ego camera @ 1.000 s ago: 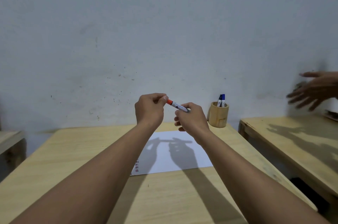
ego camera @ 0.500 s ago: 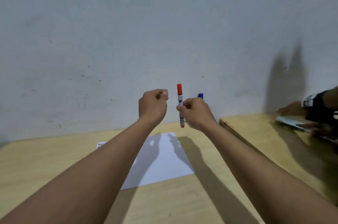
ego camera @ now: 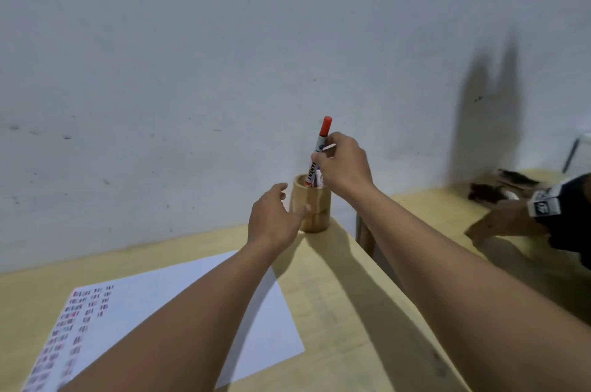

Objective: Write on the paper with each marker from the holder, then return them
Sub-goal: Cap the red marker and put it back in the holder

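My right hand (ego camera: 343, 164) grips a red-capped white marker (ego camera: 319, 148), held nearly upright with its lower end inside the mouth of the round wooden holder (ego camera: 315, 206). Another marker stands in the holder, mostly hidden behind my fingers. My left hand (ego camera: 271, 220) hovers against the holder's left side, fingers apart, holding nothing. The white paper (ego camera: 179, 305) lies on the wooden table (ego camera: 335, 311) below my arms, with rows of small coloured marks along its left edge.
The holder stands at the table's far right corner, near the grey wall (ego camera: 224, 55). A second wooden table (ego camera: 447, 209) sits to the right, where another person's hand (ego camera: 499, 222) with a black sleeve rests among dark objects.
My right hand carried the capped red marker rightward and down into the holder. My left hand opened and moved next to the holder. The view has shifted towards the holder.
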